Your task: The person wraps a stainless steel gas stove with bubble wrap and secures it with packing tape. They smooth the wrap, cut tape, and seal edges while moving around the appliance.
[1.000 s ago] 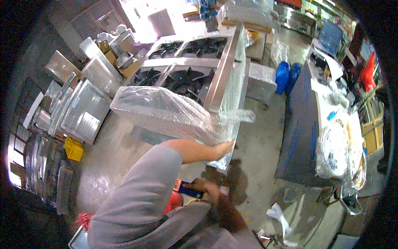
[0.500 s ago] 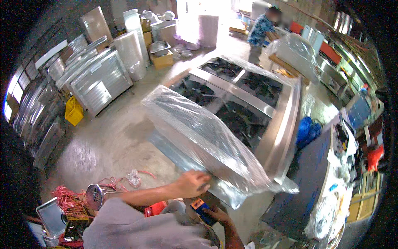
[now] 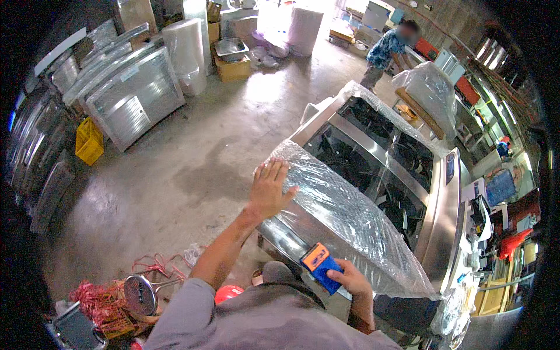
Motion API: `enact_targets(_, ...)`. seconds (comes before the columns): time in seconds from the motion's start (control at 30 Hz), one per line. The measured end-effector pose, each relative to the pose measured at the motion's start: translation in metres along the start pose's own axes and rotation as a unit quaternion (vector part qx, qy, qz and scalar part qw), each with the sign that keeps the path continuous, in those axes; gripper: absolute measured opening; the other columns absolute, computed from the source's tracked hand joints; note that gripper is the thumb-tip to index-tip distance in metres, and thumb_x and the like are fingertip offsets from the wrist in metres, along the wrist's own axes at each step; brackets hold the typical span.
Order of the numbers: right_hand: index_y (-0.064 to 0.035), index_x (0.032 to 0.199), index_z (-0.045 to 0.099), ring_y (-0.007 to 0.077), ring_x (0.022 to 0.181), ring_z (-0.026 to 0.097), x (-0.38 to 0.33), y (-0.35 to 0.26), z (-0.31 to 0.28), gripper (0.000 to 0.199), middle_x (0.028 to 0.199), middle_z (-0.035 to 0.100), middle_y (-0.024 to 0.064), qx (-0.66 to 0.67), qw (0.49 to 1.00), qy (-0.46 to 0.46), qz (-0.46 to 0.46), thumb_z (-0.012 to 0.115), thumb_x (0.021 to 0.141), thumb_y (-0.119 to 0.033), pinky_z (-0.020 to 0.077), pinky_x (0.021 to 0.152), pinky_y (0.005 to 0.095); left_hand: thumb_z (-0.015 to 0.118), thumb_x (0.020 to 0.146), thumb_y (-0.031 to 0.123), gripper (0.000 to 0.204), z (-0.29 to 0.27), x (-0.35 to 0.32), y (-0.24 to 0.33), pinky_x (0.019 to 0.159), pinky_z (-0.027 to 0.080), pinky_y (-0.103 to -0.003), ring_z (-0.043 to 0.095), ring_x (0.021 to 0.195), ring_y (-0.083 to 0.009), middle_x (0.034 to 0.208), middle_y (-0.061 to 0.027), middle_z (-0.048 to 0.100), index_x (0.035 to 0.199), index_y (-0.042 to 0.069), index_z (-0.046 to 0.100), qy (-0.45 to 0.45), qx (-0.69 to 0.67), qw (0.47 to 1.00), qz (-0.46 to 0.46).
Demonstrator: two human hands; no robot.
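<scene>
A steel stove [image 3: 373, 140] with several black burners stands before me, partly covered in clear bubble wrap [image 3: 344, 216]. At the stove's near left corner, my left hand [image 3: 269, 189] lies on the wrap, fingers stretched out and thumb apart. My right hand [image 3: 353, 279] grips a flat blue-and-orange hand-held block [image 3: 322, 267], whose exact kind I cannot make out. The block is beside the stove's near lower edge, its orange end pointing up and left. Whether it touches the steel is unclear. Below the wrap, a strip of bare metal side [image 3: 289, 231] shows.
Beyond the stove, a co-worker [image 3: 386, 55] stands by another wrapped piece [image 3: 429, 93]. Wrapped steel panels [image 3: 140, 96] and a yellow crate [image 3: 89, 142] are at the left. A round metal stool [image 3: 140, 294] and pink string [image 3: 96, 294] lie near my left side.
My left hand has moved up and forward onto the wrapped corner and flattened out. The block in my right hand has come up to the stove's near side. The view has shifted.
</scene>
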State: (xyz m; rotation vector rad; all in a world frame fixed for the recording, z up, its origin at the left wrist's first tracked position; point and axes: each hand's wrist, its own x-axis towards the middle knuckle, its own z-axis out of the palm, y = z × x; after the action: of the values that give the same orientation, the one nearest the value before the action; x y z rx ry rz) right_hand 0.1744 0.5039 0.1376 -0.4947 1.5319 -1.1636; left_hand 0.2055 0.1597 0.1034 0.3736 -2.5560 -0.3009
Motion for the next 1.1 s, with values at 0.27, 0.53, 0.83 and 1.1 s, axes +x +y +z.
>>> enact_targets(0.27, 0.0069, 0.124, 0.06, 0.0146, 0.097, 0.063, 0.065, -0.091, -0.003, 0.074, 0.106, 0.07, 0.006, 0.063, 0.991, -0.011, -0.121, 0.081, 0.075, -0.045, 0.0496, 0.087, 0.0304, 0.053, 0.092, 0.057, 0.075, -0.011, 0.005, -0.03, 0.112, 0.025, -0.047, 0.041, 0.137, -0.0326, 0.146, -0.02, 0.046, 0.141, 0.0, 0.047, -0.039, -0.055, 0.996, 0.066)
enact_targets(0.53, 0.011, 0.139, 0.04, 0.0259, 0.11, 0.063, 0.168, -0.135, 0.036, 0.113, 0.127, 0.059, 0.0179, 0.268, 0.876, 0.224, -0.331, 0.092, 0.055, -0.044, 0.0499, 0.096, 0.0404, 0.064, 0.091, 0.034, 0.062, -0.006, 0.024, -0.13, 0.115, 0.026, -0.043, 0.04, 0.139, -0.0248, 0.152, -0.012, 0.041, 0.144, 0.007, 0.046, -0.141, -0.226, 0.903, 0.337)
enact_targets(0.83, 0.0059, 0.129, 0.048, 0.0254, 0.088, 0.071, 0.263, -0.225, 0.054, 0.087, 0.111, 0.067, 0.0155, 0.226, 0.904, 0.269, -0.242, 0.087, 0.066, -0.04, 0.0603, 0.069, 0.0382, 0.065, 0.092, 0.027, 0.042, 0.038, 0.005, -0.351, 0.099, 0.046, -0.042, 0.06, 0.115, -0.0354, 0.122, -0.0188, 0.064, 0.126, 0.004, 0.06, -0.337, -0.338, 0.876, -0.065)
enact_targets(1.1, 0.005, 0.128, 0.049, 0.0244, 0.088, 0.071, 0.33, -0.272, 0.124, 0.069, 0.1, 0.069, 0.0158, 0.266, 0.859, 0.396, -0.189, 0.079, 0.078, -0.032, 0.057, 0.08, 0.0363, 0.056, 0.097, 0.035, 0.042, 0.073, 0.13, -0.493, 0.092, 0.049, -0.037, 0.066, 0.106, -0.0289, 0.113, -0.0206, 0.068, 0.12, 0.0, 0.064, -0.422, -0.31, 0.818, -0.238)
